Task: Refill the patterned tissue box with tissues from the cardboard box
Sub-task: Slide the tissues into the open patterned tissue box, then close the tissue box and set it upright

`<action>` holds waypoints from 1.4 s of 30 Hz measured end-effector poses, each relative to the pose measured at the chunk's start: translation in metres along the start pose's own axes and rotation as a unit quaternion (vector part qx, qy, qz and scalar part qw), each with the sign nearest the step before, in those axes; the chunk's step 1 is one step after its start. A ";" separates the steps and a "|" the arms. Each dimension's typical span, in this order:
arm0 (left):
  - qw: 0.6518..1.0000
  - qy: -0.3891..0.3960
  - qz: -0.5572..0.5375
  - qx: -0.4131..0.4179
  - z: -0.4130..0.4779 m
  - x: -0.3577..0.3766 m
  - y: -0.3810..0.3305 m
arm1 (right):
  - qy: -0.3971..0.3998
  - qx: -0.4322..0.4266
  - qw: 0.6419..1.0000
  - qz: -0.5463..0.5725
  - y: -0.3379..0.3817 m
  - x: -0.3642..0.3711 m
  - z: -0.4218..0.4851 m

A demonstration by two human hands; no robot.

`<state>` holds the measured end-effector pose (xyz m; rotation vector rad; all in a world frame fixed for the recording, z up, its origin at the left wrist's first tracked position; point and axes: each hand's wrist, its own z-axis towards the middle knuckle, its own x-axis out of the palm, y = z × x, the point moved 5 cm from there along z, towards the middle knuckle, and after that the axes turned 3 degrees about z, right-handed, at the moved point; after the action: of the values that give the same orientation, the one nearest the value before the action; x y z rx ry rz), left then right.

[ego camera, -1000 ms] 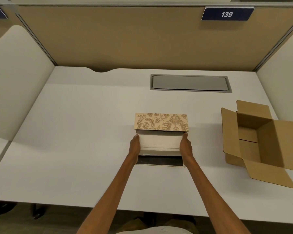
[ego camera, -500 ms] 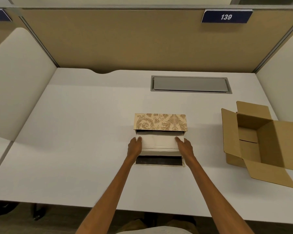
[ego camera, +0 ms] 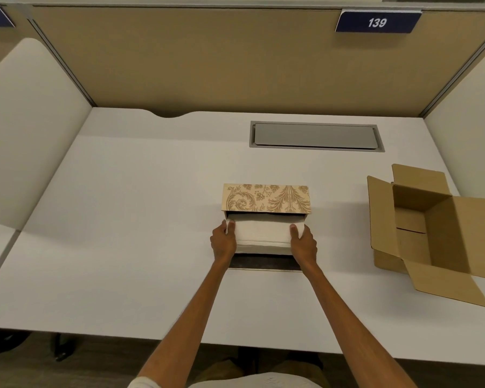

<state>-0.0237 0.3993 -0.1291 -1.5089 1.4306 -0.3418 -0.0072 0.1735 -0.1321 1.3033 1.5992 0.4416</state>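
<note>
The patterned tissue box [ego camera: 266,198], tan with a leaf scroll print, stands in the middle of the white desk with its near side open. A white stack of tissues [ego camera: 263,233] sits partly inside that opening. My left hand [ego camera: 223,242] grips the stack's left end and my right hand [ego camera: 304,242] grips its right end. A dark flap or base [ego camera: 263,263] of the box lies flat on the desk under the stack. The brown cardboard box [ego camera: 431,233] stands at the right with its flaps open and nothing showing inside.
A grey cable hatch [ego camera: 315,135] is set into the desk behind the tissue box. Tan partition walls close the back and white side panels [ego camera: 31,135] flank the desk. A blue sign [ego camera: 377,22] reads 139.
Both hands have shifted their grip along the ends of the tissue stack, and the stack sits slightly deeper in the patterned box's opening than a second ago.
</note>
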 end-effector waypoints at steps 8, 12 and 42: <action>0.999 0.047 -0.005 0.023 0.000 -0.005 -0.003 | 0.036 -0.002 0.999 0.022 0.002 -0.006 0.000; 0.997 0.063 -0.043 0.008 0.002 -0.018 -0.008 | 0.049 0.016 0.998 0.036 0.001 -0.018 0.002; 0.789 0.093 0.521 0.311 0.018 0.005 -0.107 | 0.110 -0.305 0.875 -0.361 0.114 -0.010 0.023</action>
<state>0.0546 0.3828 -0.0560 -0.0389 1.8353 -0.2206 0.0719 0.1981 -0.0505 0.1438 1.7918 0.5621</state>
